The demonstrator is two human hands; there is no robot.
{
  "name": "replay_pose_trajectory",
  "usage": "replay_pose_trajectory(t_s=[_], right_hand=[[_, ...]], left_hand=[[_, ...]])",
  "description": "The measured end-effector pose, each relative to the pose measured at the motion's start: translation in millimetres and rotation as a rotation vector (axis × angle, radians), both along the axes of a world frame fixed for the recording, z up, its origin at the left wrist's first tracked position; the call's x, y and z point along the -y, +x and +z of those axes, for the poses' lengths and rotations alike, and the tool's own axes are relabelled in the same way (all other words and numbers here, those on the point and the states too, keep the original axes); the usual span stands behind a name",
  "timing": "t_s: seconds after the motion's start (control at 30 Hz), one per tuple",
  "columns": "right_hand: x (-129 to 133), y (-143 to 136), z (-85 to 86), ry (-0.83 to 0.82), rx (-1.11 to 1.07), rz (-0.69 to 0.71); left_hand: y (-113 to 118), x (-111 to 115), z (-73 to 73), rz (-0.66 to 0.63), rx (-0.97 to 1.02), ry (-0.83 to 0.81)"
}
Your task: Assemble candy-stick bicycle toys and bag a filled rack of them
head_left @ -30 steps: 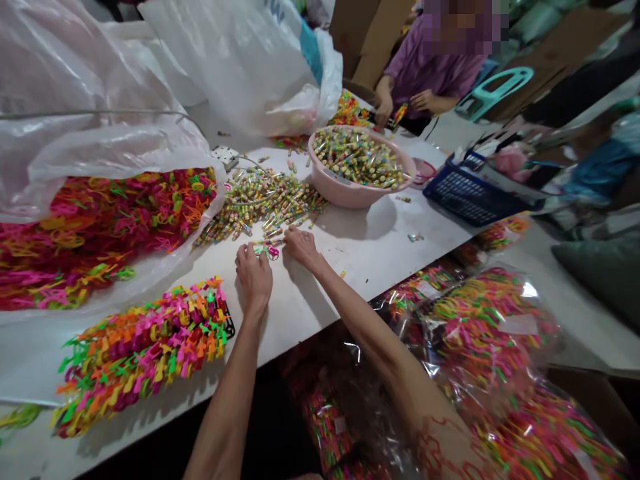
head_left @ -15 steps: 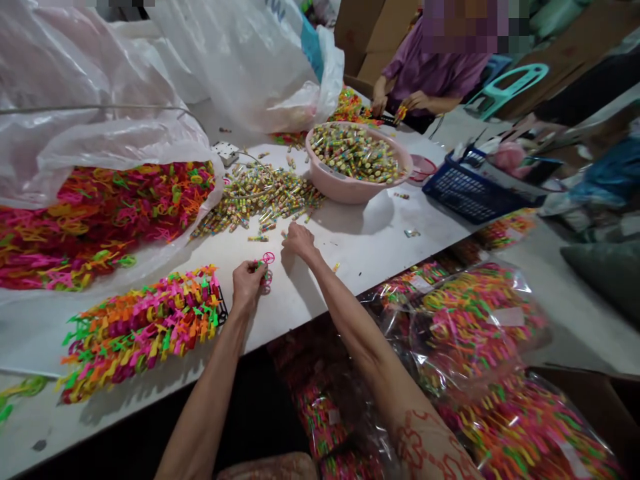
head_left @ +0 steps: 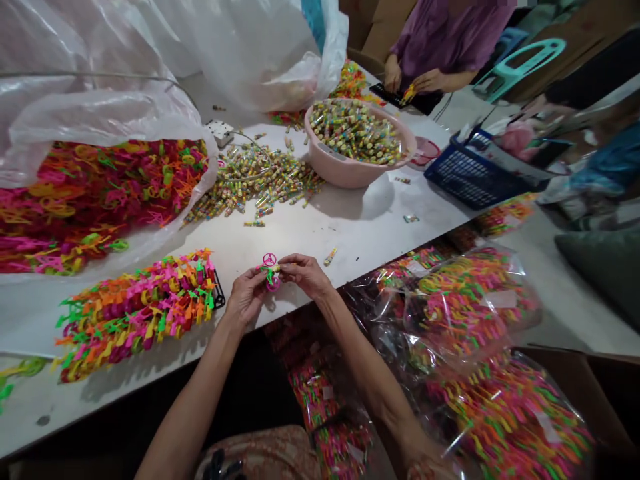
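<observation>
My left hand (head_left: 249,291) pinches a small plastic toy (head_left: 271,275) in pink and green, with a pink spoked ring at its top and another ring below. From the right, my right hand (head_left: 306,272) is closed on a small candy tube (head_left: 277,267), its end against the toy. Both hands are just above the table's near edge. Beyond them lies a heap of similar candy tubes (head_left: 270,177), with a few loose ones in front. To the left stands a black rack (head_left: 219,293) packed with rows of colourful plastic toys (head_left: 140,310).
A pink basin (head_left: 345,170) full of candy tubes stands behind, beside a blue basket (head_left: 467,177). At left, a large plastic bag (head_left: 150,123) spills toys. Bagged toys (head_left: 480,300) are stacked at the right below the table. Across it, a person in purple (head_left: 440,40) handles small pieces.
My right hand has come back from near the heap to my left hand, now with a candy tube at the toy. The view has tilted down slightly.
</observation>
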State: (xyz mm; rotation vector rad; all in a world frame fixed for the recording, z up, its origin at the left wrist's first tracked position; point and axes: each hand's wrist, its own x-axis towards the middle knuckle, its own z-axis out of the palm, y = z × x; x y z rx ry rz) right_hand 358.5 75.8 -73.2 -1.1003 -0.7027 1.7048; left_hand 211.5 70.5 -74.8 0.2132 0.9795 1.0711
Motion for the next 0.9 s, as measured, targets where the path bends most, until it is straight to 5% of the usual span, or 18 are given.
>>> replay_pose_trajectory(t_s=[0.57, 0.73, 0.9], right_hand=[[18.7, -3.8, -1.5, -0.023, -0.051, -0.037], [22.5, 0.3, 0.8, 0.003, -0.010, -0.003], [34.9, -6.5, -1.5, 0.051, 0.179, -0.093]], left_hand=[[-3.5, 9.3, 2.4, -0.058, 0.064, -0.011], [-4.7, 12.1, 2.6, -0.117, -0.061, 0.038], [-2.1, 14.7, -2.5, -0.045, -0.262, 0.097]])
